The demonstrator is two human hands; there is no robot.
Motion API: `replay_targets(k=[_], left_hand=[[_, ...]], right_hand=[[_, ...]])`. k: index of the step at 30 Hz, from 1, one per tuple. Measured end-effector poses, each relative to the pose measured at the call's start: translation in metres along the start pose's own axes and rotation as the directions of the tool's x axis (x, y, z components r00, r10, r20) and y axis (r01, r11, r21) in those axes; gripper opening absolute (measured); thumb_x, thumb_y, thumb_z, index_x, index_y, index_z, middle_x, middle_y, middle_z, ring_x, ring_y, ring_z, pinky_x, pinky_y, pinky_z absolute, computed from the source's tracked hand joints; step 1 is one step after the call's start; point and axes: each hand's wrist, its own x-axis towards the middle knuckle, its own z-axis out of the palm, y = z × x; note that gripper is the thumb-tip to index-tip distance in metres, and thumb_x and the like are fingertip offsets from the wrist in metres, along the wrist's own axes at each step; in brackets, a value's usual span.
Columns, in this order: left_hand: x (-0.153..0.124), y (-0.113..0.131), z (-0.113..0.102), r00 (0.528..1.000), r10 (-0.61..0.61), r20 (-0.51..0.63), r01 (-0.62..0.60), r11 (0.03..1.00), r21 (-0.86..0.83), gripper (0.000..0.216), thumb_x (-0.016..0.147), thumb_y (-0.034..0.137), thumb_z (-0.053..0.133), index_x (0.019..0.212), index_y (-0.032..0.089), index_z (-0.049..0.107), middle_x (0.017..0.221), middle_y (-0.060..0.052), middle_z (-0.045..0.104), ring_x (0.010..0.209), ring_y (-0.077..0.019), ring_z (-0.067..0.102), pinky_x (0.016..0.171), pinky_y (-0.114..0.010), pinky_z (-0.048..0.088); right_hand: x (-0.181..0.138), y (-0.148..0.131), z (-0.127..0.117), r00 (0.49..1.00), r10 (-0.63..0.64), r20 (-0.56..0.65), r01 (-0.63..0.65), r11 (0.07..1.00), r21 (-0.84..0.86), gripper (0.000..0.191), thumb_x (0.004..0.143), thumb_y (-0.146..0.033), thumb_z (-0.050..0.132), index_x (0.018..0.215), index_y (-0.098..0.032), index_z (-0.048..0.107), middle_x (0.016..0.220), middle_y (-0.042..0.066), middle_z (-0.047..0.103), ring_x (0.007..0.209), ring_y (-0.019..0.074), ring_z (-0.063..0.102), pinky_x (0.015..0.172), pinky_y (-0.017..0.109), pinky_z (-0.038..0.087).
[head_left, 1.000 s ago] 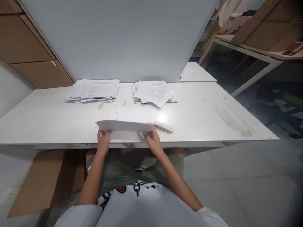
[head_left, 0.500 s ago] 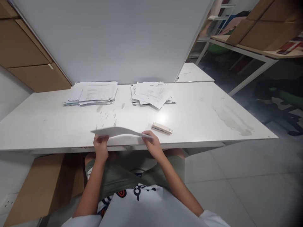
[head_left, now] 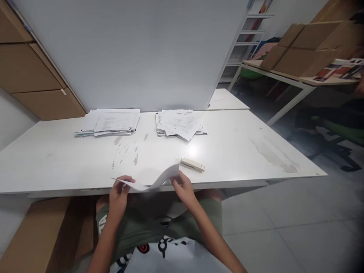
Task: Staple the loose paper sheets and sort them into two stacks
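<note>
Both hands hold white paper point(head_left: 159, 181) by its two ends, just above the desk's front edge. It sags in the middle and curls up at the right; whether it is one sheet or several I cannot tell. My left hand point(head_left: 118, 195) is closed on the left end, with fingers over the top. My right hand point(head_left: 183, 186) pinches the right end between thumb and fingers. A cream stapler point(head_left: 192, 164) lies on the desk just beyond my right hand, apart from it.
On the white desk point(head_left: 227, 151) stand a left paper stack point(head_left: 113, 122) and a messier right paper stack point(head_left: 180, 124), against a grey panel point(head_left: 136, 53). Cardboard boxes point(head_left: 34, 68) rise at the left. A cardboard box point(head_left: 34, 231) sits below the desk. Another table point(head_left: 281, 74) is at the right.
The paper has gone from arching upward to sagging in the middle, its right end curling up. The camera view has tilted slightly upward. Both hands keep their hold.
</note>
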Motion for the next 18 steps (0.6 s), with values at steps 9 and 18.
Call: replay_targets(k=[9,18], left_hand=[[0.025,0.012,-0.011,0.954,-0.299,-0.001,0.299,0.953,0.050,0.050,0.068,0.058,0.064,0.098,0.018,0.063,0.085,-0.007,0.071,0.078,-0.0257,0.066,0.064,-0.031,0.052],[0.089,-0.027,0.038,0.973,-0.177,0.151,0.167,0.983,0.075,0.028,0.065,0.042,0.062,0.084,0.021,0.062,0.092,-0.011,0.072,0.095,-0.0312,0.067,0.085,-0.041,0.052]], right_hand=[[0.009,-0.007,-0.016,0.993,-0.108,-0.040,0.106,0.993,-0.055,0.028,0.087,-0.031,0.053,0.112,-0.020,0.059,0.085,0.003,0.068,0.077,0.0179,0.062,0.072,0.031,0.052],[0.042,0.027,-0.038,0.922,-0.374,-0.100,0.203,0.687,-0.698,0.036,0.095,-0.034,0.044,0.121,-0.017,0.062,0.125,0.016,0.063,0.123,0.0306,0.052,0.105,0.053,0.036]])
